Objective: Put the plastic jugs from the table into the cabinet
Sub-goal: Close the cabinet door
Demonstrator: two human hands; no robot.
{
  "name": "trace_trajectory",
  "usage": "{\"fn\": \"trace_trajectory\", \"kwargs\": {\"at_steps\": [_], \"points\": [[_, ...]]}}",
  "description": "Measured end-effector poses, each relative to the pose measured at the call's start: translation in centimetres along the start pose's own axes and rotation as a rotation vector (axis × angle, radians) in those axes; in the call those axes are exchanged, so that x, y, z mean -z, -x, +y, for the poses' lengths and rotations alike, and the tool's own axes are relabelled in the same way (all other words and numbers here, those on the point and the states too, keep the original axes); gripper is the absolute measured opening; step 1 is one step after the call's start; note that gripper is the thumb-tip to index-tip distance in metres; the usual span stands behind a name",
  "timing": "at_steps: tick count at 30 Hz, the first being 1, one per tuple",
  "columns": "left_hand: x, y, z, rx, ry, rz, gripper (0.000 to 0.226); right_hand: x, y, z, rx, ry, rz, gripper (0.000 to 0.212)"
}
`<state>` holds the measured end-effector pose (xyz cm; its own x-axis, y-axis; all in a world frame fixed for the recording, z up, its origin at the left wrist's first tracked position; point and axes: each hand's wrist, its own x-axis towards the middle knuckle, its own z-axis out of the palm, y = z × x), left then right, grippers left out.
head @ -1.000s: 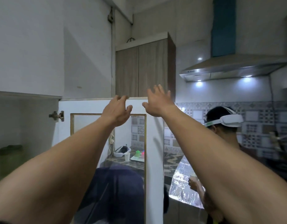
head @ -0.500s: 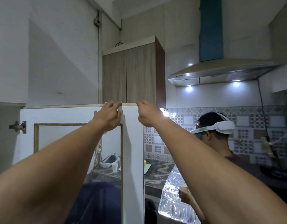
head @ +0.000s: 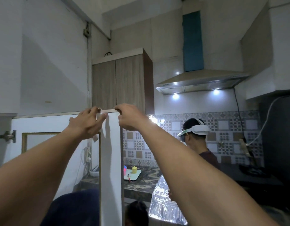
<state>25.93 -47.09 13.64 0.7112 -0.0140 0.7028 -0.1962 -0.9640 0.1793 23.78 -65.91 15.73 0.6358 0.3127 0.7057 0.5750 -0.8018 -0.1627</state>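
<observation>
No plastic jug is in view. An open white cabinet door [head: 112,154] with a framed glass pane stands in front of me, its hinge [head: 8,136] at the far left. My left hand [head: 86,125] is raised to the door's top edge, fingers hooked over it and thumb on the front face. My right hand [head: 129,119] grips the same top edge just to the right, at the door's free corner, fingers curled over it. The cabinet's inside is out of view to the left.
A wooden wall cabinet [head: 121,80] hangs behind the door, with a steel range hood [head: 201,82] to its right. A person in a white headset [head: 195,130] stands at the counter holding a shiny plastic bag [head: 164,207]. A tray [head: 133,175] with small cups lies on the counter.
My view has swung right and the cabinet's inside has slid out on the left. Both hands went from reaching with spread fingers to gripping the door's top edge.
</observation>
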Motion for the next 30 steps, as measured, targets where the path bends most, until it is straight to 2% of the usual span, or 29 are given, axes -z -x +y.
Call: {"fn": "trace_trajectory", "kwargs": {"at_steps": [3,9,12,15,20,27,30], "points": [[3.2,2.5,-0.5,0.002,0.042,-0.01,0.085,1.3,2.2,-3.2,-0.012,-0.158,-0.005,0.043],[9.9,7.4,-1.3,0.045,0.215,-0.034,0.073,3.1,5.1,-9.2,-0.067,-0.555,0.055,0.045],[14.0,10.4,-2.3,0.156,0.394,-0.079,0.088,3.1,6.3,-12.5,-0.068,-0.661,0.084,0.038],[18.2,15.0,-3.2,0.267,0.561,-0.071,0.073,2.0,7.3,-16.7,-0.057,-0.732,0.083,0.027],[24.5,20.2,-4.3,0.417,0.525,-0.047,0.065,0.7,7.9,-23.6,0.043,-0.895,0.036,0.012],[29.7,25.1,-10.4,0.51,0.479,0.082,0.06,-3.2,7.8,-33.7,0.243,-0.901,-0.233,0.045],[31.2,26.0,-14.9,0.518,0.491,0.192,0.033,-5.3,7.4,-38.0,0.328,-0.841,-0.339,0.06]]}}
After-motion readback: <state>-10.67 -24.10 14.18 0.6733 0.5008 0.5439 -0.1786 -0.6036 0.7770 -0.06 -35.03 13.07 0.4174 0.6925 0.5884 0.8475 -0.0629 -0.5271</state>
